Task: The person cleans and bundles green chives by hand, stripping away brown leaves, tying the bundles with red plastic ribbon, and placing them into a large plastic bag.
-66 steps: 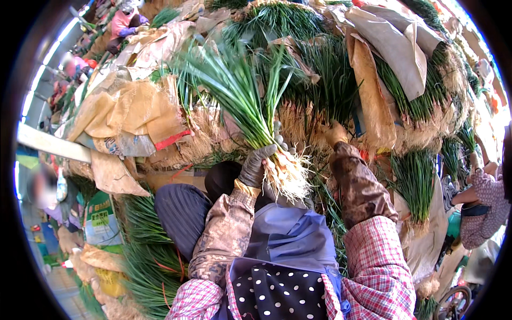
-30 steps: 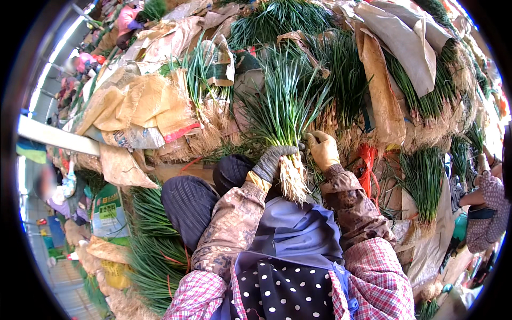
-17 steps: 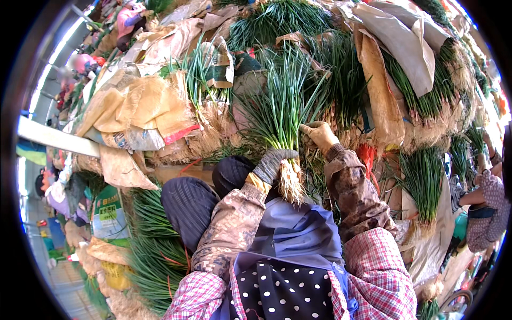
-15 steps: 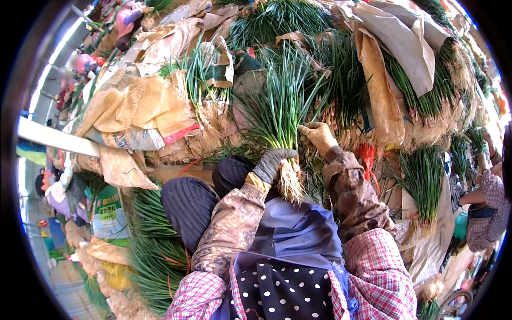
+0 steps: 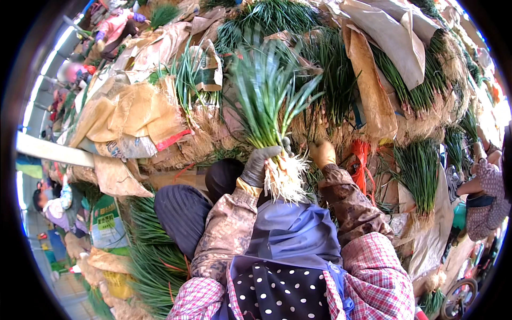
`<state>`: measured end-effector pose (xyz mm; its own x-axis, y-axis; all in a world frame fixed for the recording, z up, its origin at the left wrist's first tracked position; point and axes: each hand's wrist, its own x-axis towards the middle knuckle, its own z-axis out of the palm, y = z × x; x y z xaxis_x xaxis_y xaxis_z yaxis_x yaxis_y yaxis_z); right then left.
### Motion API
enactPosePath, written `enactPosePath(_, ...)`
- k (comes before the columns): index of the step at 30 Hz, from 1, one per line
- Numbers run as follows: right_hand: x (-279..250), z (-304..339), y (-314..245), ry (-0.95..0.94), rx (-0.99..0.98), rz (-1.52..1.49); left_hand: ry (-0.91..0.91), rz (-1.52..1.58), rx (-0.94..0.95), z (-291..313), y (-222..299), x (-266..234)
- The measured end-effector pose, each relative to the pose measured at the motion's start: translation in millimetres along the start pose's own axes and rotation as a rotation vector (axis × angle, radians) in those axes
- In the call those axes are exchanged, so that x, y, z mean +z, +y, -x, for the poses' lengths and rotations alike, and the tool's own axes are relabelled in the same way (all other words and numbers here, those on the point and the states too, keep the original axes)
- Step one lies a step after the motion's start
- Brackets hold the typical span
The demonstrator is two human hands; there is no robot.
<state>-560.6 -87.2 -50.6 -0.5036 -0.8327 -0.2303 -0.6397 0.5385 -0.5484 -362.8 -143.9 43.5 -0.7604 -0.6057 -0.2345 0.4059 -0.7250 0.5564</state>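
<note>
My left hand point(image 5: 261, 164), in a dark grey glove, is closed round the stalks of a bunch of green onions point(image 5: 271, 114). The leaves point away from me and fan out, slightly blurred. White stalk ends and tangled roots hang below the fist, over my lap. To the right, apart from the bunch, my right hand point(image 5: 322, 153) wears a tan glove and is lowered by the rooty edge of the pile. Its fingertips are turned away and hidden, so whether it grips anything cannot be seen.
Beyond my hands lies a long heap of green onions point(image 5: 333, 80), partly covered by tan sacks point(image 5: 128, 109). More bunches point(image 5: 154, 256) lie by my left leg; another bunch point(image 5: 418, 178) is at right. Red plastic strips point(image 5: 360, 165) hang nearby. A person point(image 5: 482, 200) sits at far right.
The onion bunch has tilted leftward and its roots have spread out in my left hand. My right hand has drawn back from the leaves and dropped lower, nearer to me.
</note>
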Motion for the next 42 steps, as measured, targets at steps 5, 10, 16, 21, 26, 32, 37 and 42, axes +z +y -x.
enactPosePath(5, -9.6, 9.4, -7.7, -0.783, 0.004, 0.268, -0.082, 0.08, -0.03, 1.3, 9.9, -36.3)
enactPosePath(10, -30.9, -80.4, -14.6, 0.037, 0.135, -0.177, 0.033, 0.194, 0.053, -0.1, 1.5, -7.5)
enactPosePath(16, -56.4, -158.4, -23.2, 0.179, 0.063, -0.107, 0.105, 0.138, -0.007, -0.3, -0.6, -10.5)
enactPosePath(21, -92.3, -167.3, -38.5, 0.058, 0.102, -0.719, 0.074, 0.103, 0.042, 1.5, 7.2, -10.5)
enactPosePath(26, -86.6, -151.7, -23.0, 0.029, 0.107, -0.233, 0.021, 0.181, 0.015, -1.7, 2.4, -5.6)
enactPosePath(32, -71.2, -150.2, -26.6, 0.091, -0.08, 0.274, 0.004, 0.175, 0.036, -3.9, 0.7, 5.7)
enactPosePath(37, -114.0, -162.1, -33.7, 0.11, 0.095, -0.301, -0.02, 0.169, 0.09, -2.6, 2.6, 0.0)
enactPosePath(42, -90.6, -170.5, -13.4, -0.069, -0.078, 0.038, -0.037, 0.18, 0.041, -3.1, 2.0, 5.9)
